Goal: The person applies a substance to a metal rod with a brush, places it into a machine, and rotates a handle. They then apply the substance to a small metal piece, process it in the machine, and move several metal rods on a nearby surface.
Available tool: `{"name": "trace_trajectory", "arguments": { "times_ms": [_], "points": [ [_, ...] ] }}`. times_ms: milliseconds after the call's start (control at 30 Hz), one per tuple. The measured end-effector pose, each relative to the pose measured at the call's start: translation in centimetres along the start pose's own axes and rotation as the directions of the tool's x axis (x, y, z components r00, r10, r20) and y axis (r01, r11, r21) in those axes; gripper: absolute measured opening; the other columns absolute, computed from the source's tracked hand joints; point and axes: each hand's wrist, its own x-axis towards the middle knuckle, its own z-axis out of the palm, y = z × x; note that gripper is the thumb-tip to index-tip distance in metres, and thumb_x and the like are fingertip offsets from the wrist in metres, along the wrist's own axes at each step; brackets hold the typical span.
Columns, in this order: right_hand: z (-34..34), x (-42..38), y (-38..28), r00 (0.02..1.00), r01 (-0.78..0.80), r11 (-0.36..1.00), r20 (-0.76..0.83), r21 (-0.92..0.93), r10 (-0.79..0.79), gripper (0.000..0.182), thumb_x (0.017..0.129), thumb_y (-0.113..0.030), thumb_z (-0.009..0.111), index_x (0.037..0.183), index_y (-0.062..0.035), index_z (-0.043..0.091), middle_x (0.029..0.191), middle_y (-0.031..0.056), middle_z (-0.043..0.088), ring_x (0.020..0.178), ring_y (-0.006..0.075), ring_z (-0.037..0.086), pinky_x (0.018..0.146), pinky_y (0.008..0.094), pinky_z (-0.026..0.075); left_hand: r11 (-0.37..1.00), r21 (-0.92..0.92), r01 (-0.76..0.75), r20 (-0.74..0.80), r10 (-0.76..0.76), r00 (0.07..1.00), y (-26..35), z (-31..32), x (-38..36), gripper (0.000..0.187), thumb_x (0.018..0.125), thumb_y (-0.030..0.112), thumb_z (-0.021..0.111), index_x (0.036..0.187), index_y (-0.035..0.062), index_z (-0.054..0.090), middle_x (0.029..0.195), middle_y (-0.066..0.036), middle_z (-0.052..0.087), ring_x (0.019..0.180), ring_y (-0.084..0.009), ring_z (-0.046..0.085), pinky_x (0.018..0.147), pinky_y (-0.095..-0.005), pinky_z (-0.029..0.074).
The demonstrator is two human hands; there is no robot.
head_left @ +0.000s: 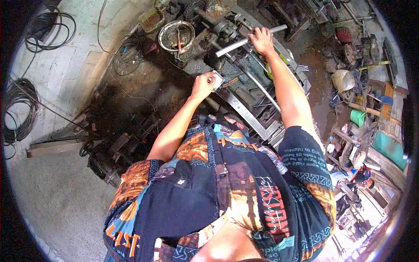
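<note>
My left hand (202, 86) is closed, its fingers curled on a small pale metal piece (218, 81) at the near left end of a greasy machine. The piece's far side shows past my fingertips. Further forward and to the right, my right hand (262, 41) is wrapped over a long light-grey metal bar (233, 47), which sticks out on both sides of it. The bar lies crosswise above a shiny rod (256, 83) of the machine. Beneath my hands, the dark machine bed (240, 109) runs back toward my chest.
A round pan (176, 36) with a red-handled tool stands beyond my left hand. Coiled black cables (19, 109) hang at the far left. At the right are a white bucket (343, 81), a green bucket (357, 117) and cluttered shelves. Dark machine parts (104, 161) lie at lower left.
</note>
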Motion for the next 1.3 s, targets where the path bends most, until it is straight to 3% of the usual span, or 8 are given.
{"name": "trace_trajectory", "arguments": {
  "times_ms": [667,800,967,1000,1067,1133,1200,1300],
  "points": [
    [0.9,-0.3,1.7,1.000,0.013,0.997,-0.026,0.080,-0.011,0.047,0.091,-0.045,0.052,0.124,-0.0125,0.057,0.136,0.0245,0.044,0.137,0.0455,0.024,0.114,0.0512,0.024,0.991,-0.059,0.122,0.045,-0.119,0.992,0.8,1.1,-1.0,0.031,0.088,0.018,0.064,0.111,-0.0021,0.068,0.100,-0.022,0.071,0.082,-0.0263,0.072,0.077,-0.0346,0.056],
    [1.1,0.5,1.3,0.999,0.002,0.994,-0.047,0.106,0.004,0.047,0.092,-0.046,0.050,0.126,-0.0148,0.057,0.138,0.0253,0.043,0.139,0.0454,0.021,0.116,0.0514,0.021,0.995,-0.064,0.081,0.013,-0.080,0.997,1.4,-0.1,-1.0,0.031,0.089,0.017,0.062,0.113,-0.0021,0.068,0.099,-0.020,0.072,0.083,-0.0258,0.072,0.076,-0.0341,0.055],
    [3.1,1.7,-1.3,0.988,0.077,0.995,-0.130,-0.068,-0.086,0.059,0.098,-0.046,0.036,0.131,0.0001,0.052,0.140,0.0258,0.045,0.140,0.0421,0.027,0.122,0.0490,0.006,0.996,-0.052,0.071,-0.045,-0.073,0.996,0.1,-1.4,-1.1,0.029,0.088,0.015,0.064,0.111,-0.0021,0.068,0.094,-0.018,0.072,0.077,-0.0195,0.070,0.073,-0.0314,0.054],
    [3.1,1.3,-3.0,0.990,0.089,0.991,-0.099,-0.105,-0.099,0.057,0.099,-0.043,0.036,0.133,-0.0004,0.051,0.140,0.0266,0.046,0.139,0.0427,0.030,0.121,0.0497,0.006,0.998,-0.034,0.057,-0.040,-0.058,0.998,0.1,-1.7,-1.3,0.030,0.088,0.015,0.065,0.112,-0.0023,0.068,0.093,-0.018,0.073,0.076,-0.0179,0.070,0.072,-0.0307,0.054],
    [4.8,-1.2,-6.2,0.951,0.074,0.997,-0.303,0.014,-0.066,0.053,0.093,-0.035,0.052,0.133,-0.0006,0.051,0.141,0.0234,0.045,0.137,0.0383,0.036,0.119,0.0481,0.021,0.995,-0.081,0.054,-0.041,-0.058,0.997,-2.8,-0.6,-1.0,0.031,0.086,0.014,0.066,0.112,-0.0031,0.068,0.095,-0.020,0.072,0.080,-0.0224,0.072,0.072,-0.0328,0.055],
    [2.1,-6.2,-10.5,0.987,0.078,0.943,-0.160,0.322,-0.026,0.056,0.086,-0.029,0.063,0.133,-0.0023,0.051,0.142,0.0228,0.046,0.132,0.0400,0.042,0.112,0.0455,0.036,0.986,-0.091,0.143,0.024,-0.141,0.990,-1.8,-0.9,-1.2,0.030,0.088,0.016,0.066,0.111,-0.0030,0.068,0.091,-0.020,0.072,0.079,-0.0190,0.071,0.072,-0.0321,0.054],
    [4.4,-9.2,-11.6,0.956,0.224,0.823,-0.284,0.522,-0.080,0.056,0.086,-0.026,0.065,0.134,-0.0016,0.051,0.133,0.0205,0.056,0.124,0.0355,0.053,0.107,0.0440,0.041,0.989,-0.099,0.112,0.056,-0.107,0.993,-0.2,-1.3,-1.2,0.027,0.089,0.015,0.065,0.109,-0.0024,0.069,0.089,-0.019,0.073,0.076,-0.0164,0.070,0.070,-0.0314,0.053],
    [3.2,-15.4,-12.7,0.986,0.103,0.674,-0.163,0.731,0.026,0.049,0.086,-0.014,0.067,0.131,0.0004,0.053,0.118,0.0182,0.065,0.102,0.0259,0.067,0.089,0.0372,0.053,1.000,-0.020,0.015,0.085,-0.014,0.996,0.5,-1.3,-0.4,0.026,0.090,0.014,0.064,0.108,-0.0031,0.068,0.089,-0.018,0.073,0.080,-0.0174,0.071,0.073,-0.0312,0.053]
  ]
}}
